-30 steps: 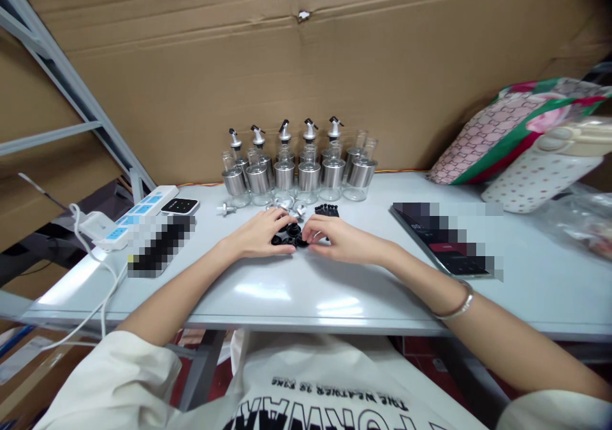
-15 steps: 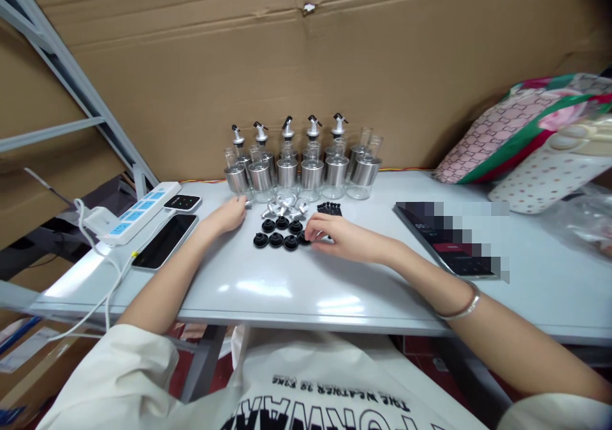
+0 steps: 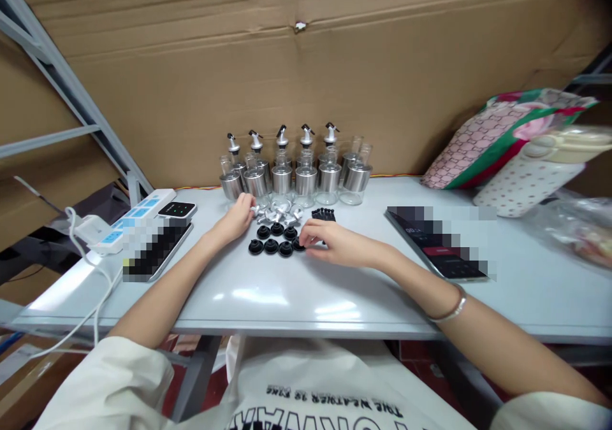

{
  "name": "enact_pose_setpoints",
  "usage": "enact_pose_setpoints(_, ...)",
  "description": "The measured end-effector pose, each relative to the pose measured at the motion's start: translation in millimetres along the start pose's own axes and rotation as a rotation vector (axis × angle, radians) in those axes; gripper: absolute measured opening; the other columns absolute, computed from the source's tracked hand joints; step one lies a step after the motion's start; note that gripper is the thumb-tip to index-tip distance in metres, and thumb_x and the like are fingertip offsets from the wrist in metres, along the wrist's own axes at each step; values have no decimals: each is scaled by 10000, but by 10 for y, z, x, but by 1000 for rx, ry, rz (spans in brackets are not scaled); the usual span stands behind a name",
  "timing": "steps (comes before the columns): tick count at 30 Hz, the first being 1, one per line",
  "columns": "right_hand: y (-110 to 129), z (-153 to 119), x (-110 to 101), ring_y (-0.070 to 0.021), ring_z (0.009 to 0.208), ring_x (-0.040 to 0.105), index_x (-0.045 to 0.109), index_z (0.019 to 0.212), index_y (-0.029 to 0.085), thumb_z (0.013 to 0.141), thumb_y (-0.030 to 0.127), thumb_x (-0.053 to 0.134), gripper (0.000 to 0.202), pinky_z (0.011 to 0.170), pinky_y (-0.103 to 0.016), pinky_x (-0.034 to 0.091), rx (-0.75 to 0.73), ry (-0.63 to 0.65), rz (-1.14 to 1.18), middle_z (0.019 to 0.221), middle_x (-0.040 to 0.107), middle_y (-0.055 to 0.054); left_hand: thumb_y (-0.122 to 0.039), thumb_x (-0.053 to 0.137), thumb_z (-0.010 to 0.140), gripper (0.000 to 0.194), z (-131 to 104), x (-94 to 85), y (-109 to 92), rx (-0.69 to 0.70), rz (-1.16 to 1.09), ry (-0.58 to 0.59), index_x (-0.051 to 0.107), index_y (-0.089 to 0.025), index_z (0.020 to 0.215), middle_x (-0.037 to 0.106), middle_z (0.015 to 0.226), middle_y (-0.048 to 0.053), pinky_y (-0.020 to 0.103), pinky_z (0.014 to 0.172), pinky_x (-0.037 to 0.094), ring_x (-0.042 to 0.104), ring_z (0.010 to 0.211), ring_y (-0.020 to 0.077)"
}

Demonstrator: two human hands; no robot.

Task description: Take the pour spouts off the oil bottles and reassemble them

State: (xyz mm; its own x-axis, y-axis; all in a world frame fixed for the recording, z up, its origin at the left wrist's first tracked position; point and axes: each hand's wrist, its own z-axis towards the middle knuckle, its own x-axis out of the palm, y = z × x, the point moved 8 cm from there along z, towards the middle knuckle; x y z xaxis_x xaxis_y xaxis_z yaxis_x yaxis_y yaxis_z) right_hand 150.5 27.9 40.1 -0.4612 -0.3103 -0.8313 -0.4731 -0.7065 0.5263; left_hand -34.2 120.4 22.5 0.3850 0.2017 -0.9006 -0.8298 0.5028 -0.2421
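My left hand rests on the table at the left of a small pile of silver pourer spouts. Its fingers are closed on a silver spout at the pile's edge, mostly hidden by the fingertips. My right hand curls its fingers around the rightmost of several black stoppers, which lie in two rows; that stopper is partly covered. Small black parts lie just behind the right hand. Behind the pile stand glass bottles with metal bands; several in the back row carry pourers.
At the left are a power strip, a small black-screened device, a phone and white cables. A tablet-like device lies at the right, before a dotted bottle and a patterned bag. Cardboard stands behind.
The view has shifted slightly. My left hand has moved a little right, closer to the silver spouts. My right hand stays at the same black stopper.
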Motion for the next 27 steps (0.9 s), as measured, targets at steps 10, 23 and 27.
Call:
enact_pose_setpoints(10,69,16,-34,-148,804,561,571,845,176,802,54,491,152,765,-291,469,-27,-43,-5,901,567,-52,-240,349,882,170,-56,4,-132,-127,120,123,514,-207,902,629,853,60,313,678,409,583,779,223)
enact_pose_setpoints(23,-388,349,-386,-206,1018,574,575,960,156,859,117,473,150,925,-368,442,132,-346,-131,1065,598,-115,-407,284,950,358,-89,-40,-287,-182,167,122,578,-215,874,699,893,76,300,662,402,651,848,256)
enact_pose_setpoints(27,-705,599,-454,-232,1018,596,604,965,108,804,65,520,187,917,-372,447,246,-340,-157,1054,640,-152,-421,289,953,363,-95,-39,-289,-186,161,123,579,-215,880,699,874,64,281,638,384,651,832,240)
